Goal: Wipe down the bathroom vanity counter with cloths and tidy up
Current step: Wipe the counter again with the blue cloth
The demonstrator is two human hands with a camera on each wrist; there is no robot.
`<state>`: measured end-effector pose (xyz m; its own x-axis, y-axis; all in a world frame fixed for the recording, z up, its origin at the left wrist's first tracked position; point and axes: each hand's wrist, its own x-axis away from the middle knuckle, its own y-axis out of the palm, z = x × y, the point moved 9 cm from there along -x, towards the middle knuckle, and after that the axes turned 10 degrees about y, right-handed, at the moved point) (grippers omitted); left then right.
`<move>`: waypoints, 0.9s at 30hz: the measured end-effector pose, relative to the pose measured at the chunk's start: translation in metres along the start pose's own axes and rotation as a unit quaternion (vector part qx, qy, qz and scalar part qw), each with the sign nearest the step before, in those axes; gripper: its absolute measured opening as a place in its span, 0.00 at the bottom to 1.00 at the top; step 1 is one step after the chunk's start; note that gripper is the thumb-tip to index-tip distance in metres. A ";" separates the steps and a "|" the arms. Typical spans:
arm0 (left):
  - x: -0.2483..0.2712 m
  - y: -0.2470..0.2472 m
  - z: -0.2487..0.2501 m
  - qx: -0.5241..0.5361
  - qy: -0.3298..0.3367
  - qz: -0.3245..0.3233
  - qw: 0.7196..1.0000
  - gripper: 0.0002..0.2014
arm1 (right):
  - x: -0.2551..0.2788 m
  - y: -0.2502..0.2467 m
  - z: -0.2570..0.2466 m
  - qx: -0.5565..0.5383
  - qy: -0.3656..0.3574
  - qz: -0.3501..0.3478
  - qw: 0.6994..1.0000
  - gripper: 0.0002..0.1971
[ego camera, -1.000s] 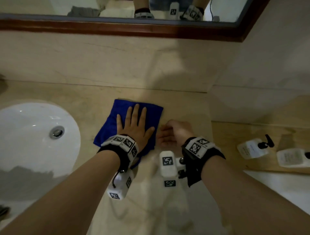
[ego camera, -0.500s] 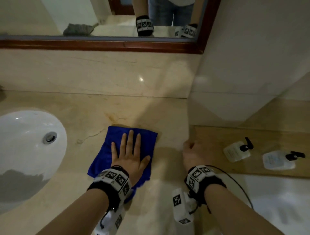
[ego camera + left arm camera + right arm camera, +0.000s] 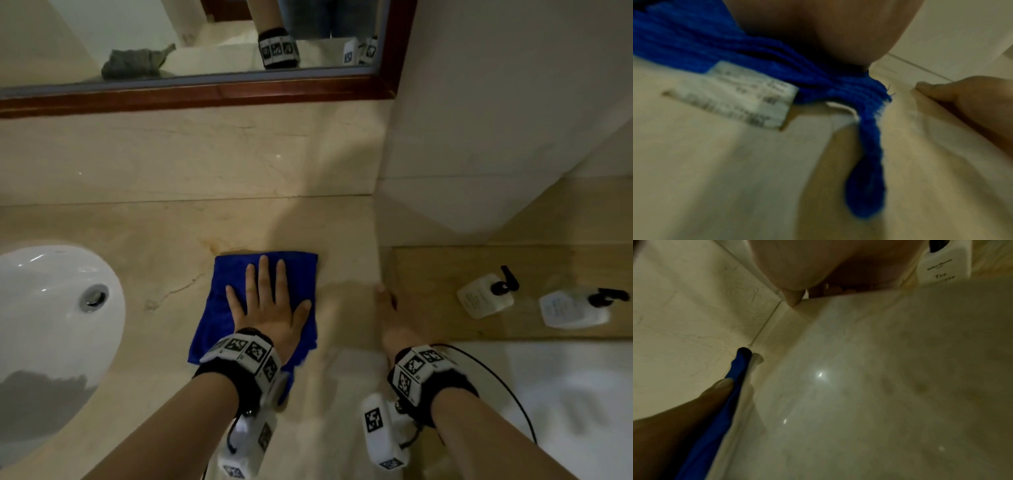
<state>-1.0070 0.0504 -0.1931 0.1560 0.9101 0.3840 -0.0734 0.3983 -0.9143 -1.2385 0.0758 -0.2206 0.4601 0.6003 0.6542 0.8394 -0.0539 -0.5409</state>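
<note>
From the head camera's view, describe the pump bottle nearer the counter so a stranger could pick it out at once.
Start at the beige vanity counter and go past its right end, where the right hand rests, to the lower wooden ledge. Two white pump bottles with black heads stand there; yours is the left bottle, closer to the counter than the right bottle.

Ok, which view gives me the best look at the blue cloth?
The head view: the whole blue cloth lies flat on the counter with the left hand spread on it. The left wrist view shows only a blurred bunched edge, its white label and a hanging loop. The right wrist view catches just a thin edge-on strip.
</note>
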 end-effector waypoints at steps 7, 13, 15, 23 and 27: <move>-0.058 -0.026 0.014 0.013 -0.001 0.026 1.000 0.37 | 0.004 0.000 -0.001 -0.032 -0.056 -0.003 0.998 0.25; -0.104 -0.045 0.023 0.018 0.016 0.046 0.999 0.37 | 0.003 -0.001 -0.003 -0.010 -0.071 0.001 0.997 0.25; -0.111 -0.048 0.024 0.018 0.022 0.058 0.998 0.37 | 0.004 -0.001 -0.003 -0.005 -0.070 -0.003 0.998 0.24; -0.110 -0.049 0.027 0.009 0.033 0.080 0.996 0.37 | -0.006 0.004 0.005 -0.033 -0.059 -0.026 0.997 0.28; -0.110 -0.047 0.026 0.011 0.031 0.083 0.996 0.37 | -0.008 0.004 0.004 -0.034 -0.064 -0.047 0.996 0.25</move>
<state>-1.0464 -0.0655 -0.1887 0.2008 0.9549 0.2187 -0.1237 0.2462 -0.9613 -1.2400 0.0736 -0.2300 0.3419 0.7024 0.6243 0.8964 -0.0444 -0.4410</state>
